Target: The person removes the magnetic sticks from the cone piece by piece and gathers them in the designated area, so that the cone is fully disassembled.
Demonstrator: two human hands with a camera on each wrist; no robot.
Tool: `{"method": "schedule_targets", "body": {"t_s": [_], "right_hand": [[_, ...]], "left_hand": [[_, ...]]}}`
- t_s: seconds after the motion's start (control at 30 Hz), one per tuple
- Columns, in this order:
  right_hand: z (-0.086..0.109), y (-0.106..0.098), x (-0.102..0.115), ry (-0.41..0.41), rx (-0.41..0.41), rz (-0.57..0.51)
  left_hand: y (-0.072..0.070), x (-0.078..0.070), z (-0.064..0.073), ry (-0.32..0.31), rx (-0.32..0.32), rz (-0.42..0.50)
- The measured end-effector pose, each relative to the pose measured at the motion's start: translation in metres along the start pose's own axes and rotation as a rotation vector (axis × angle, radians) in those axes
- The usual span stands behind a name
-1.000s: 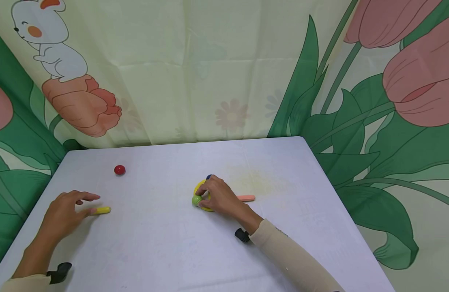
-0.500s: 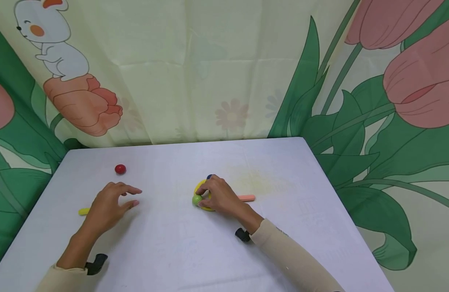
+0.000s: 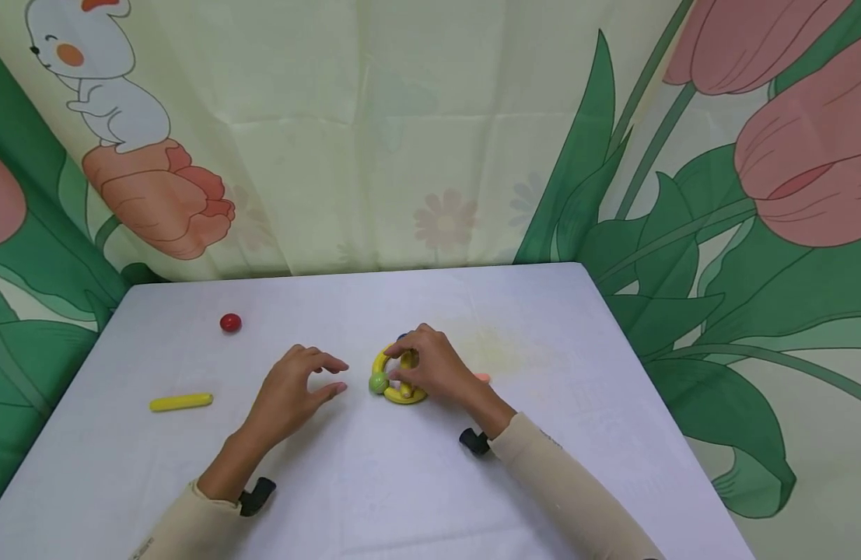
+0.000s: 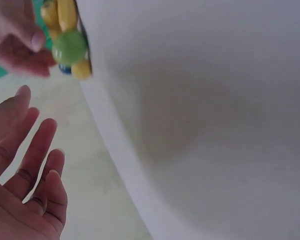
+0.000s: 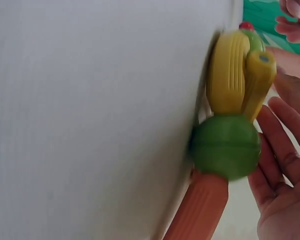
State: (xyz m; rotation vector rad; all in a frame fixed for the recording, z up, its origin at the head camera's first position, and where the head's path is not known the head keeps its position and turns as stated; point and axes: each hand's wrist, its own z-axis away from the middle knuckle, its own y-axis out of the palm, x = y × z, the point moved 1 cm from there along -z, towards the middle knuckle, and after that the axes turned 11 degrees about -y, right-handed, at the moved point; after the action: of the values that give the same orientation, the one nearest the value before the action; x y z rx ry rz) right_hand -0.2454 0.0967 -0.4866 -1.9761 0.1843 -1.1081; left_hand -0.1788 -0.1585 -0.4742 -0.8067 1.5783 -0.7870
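On the table a toy ring of curved yellow pieces (image 3: 395,398) joins balls, among them a light green ball (image 3: 378,383). A straight yellow stick (image 5: 260,80) leans over the ring, and a darker green ball (image 5: 227,147) connects to a coral stick (image 5: 197,207). My right hand (image 3: 440,369) is at the ring, thumb and fingers spread apart beside the yellow stick and hiding part of the ring. To the ring's left, my left hand (image 3: 290,393) hovers with fingers and thumb apart, holding nothing. The left wrist view shows its fingers (image 4: 40,140) loosely extended.
A yellow stick (image 3: 181,402) lies on the left part of the white table (image 3: 332,498). Farther back is a red ball (image 3: 230,323). A printed curtain (image 3: 402,155) hangs behind the table's far edge.
My left hand has let go of the yellow stick at left and moved right toward the ring. My right hand has eased slightly back from the light green ball, its fingers spreading.
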Motion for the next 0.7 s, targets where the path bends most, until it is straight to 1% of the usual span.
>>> {"method": "schedule_targets", "body": {"t_s": [0.07, 0.17, 0.33, 0.43, 0.53, 0.7], "right_hand": [[0.0, -0.003, -0.004, 0.018, -0.006, -0.012], [0.0, -0.008, -0.009, 0.026, -0.023, -0.019], [0.0, -0.016, -0.019, 0.027, -0.057, -0.039], [0.0, -0.02, -0.024, 0.026, -0.066, -0.041], [0.0, -0.023, -0.028, 0.028, -0.071, -0.045], [-0.004, -0.026, -0.033, 0.043, -0.071, -0.032]], "left_hand": [[0.009, -0.006, 0.0, 0.029, -0.009, 0.021], [0.022, -0.015, 0.0, 0.049, -0.017, 0.05], [0.039, -0.03, -0.002, 0.049, -0.008, 0.076], [0.046, -0.038, -0.005, 0.048, -0.005, 0.068], [0.051, -0.045, -0.008, 0.045, -0.001, 0.039], [0.057, -0.052, -0.014, 0.059, 0.013, 0.009]]}}
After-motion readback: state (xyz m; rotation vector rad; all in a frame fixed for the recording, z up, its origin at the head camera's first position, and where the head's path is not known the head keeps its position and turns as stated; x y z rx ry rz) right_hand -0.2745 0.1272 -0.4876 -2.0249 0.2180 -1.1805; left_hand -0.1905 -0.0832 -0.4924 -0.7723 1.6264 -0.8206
